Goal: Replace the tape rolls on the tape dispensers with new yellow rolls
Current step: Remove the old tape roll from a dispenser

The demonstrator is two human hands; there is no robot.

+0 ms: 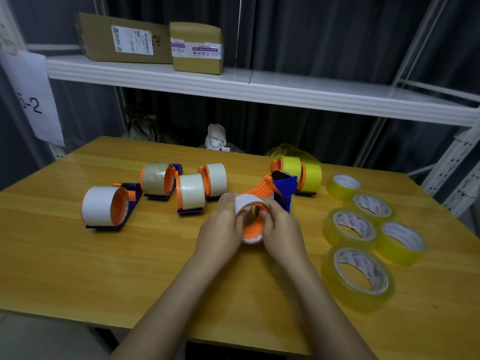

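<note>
a: what's the setting?

b: a glossy yellow-brown wooden table in front of a white metal shelf, with two taped cardboard boxes up on it and dark curtains behind.

a: and the fingers?

b: both hands meet at mid-table on one tape dispenser, orange handle and blue plastic frame. the left hand curls round the outside of its white roll, with the thumb hooked into the orange hub. the right hand grips the other side, fingertips pressed on the roll's rim. both are closed on it, not slack.

a: the rest of the dispensers?

b: four more white or cloudy rolls sit on orange hubs to the left, standing on edge; the nearest one is at far left. two dispensers with opaque yellow rolls stand behind the right hand.

a: the new rolls?

b: five translucent yellow rolls lie flat to the right, with printed white cardboard cores, close together, some touching.
</note>
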